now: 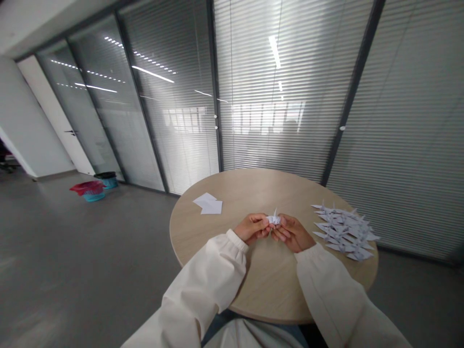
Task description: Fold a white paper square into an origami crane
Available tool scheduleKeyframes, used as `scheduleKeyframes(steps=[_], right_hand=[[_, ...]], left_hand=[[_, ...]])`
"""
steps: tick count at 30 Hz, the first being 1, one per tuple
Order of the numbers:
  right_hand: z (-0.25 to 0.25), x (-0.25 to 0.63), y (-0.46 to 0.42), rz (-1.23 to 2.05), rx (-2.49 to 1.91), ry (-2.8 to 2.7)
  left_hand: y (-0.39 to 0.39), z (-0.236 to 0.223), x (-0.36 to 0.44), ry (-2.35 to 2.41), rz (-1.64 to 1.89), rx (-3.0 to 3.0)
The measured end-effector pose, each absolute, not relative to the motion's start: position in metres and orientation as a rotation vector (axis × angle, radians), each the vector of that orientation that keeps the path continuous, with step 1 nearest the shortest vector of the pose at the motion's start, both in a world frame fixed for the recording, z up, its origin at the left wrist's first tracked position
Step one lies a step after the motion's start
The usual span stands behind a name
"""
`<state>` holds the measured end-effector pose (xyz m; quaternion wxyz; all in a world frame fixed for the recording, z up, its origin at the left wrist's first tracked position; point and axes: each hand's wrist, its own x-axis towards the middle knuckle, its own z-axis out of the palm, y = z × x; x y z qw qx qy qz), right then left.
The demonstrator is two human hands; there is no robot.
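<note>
- Toward the middle of the round worktop (250, 191), a paper crane (274, 220) stands pinched between both hands, one pointed tip up.
- Left hand (252, 228) and right hand (293, 233) are closed on it from either side, equally near.
- Right edge: crane pile (344, 231).
- Far left: paper sheets (207, 203), no readable writing.

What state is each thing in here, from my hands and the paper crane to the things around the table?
Left hand, pinching the crane
Right hand, pinching the crane
Paper crane, folded, held between both hands
Pile of paper cranes, folded, heaped on the table
Paper sheets, flat, overlapping
Window blinds, lowered, slats closed or nearly so
White door, shut
</note>
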<state>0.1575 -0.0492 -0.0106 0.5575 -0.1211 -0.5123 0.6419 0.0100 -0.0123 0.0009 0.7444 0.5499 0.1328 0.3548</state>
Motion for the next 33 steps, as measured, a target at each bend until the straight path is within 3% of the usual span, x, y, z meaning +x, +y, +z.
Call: scheduleKeyframes(steps=[19,27,33], right_hand=[[-0.012,0.161,-0.051,1.503,-0.35,-1.395],[-0.005,0.159,-0.052,1.604,-0.344,-1.299],[-0.008,0.158,-0.047,1.642,-0.451,-1.248]], left_hand=[[-0.01,-0.005,0.004,0.281,0.638,1.491],[-0.005,0.005,0.007,0.387,0.981,1.335],[-0.009,0.01,0.009,0.382,1.027,1.484]])
